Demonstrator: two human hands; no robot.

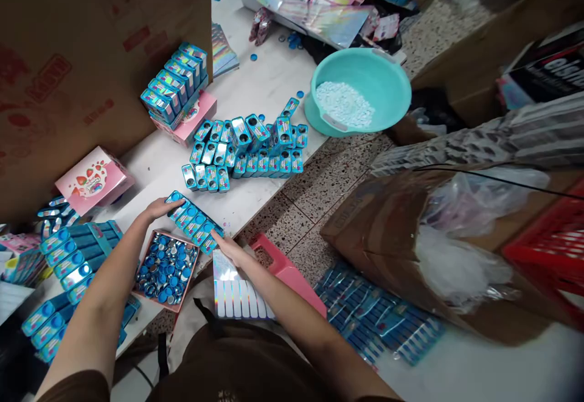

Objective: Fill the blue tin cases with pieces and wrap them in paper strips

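A row of small blue tins [195, 222] lies side by side at the front edge of the white table. My left hand [163, 207] grips its left end and my right hand [227, 249] its right end. Just below the row, a pink box [196, 266] holds many loose blue and silver round caps [166, 268]. Beneath my right hand and forearm is a sheet with shiny strips [237, 295]. Beyond my hands, several blue tins with dark round openings [220, 154] stand in a cluster.
A turquoise basin [387, 95] of small white pieces sits at the table's right edge. Pink boxes [98, 180] and stacked blue tins [68, 262] are at the left. A pink stool [292, 277], packed blue strips [378, 317] and a cardboard box [365, 232] lie right.
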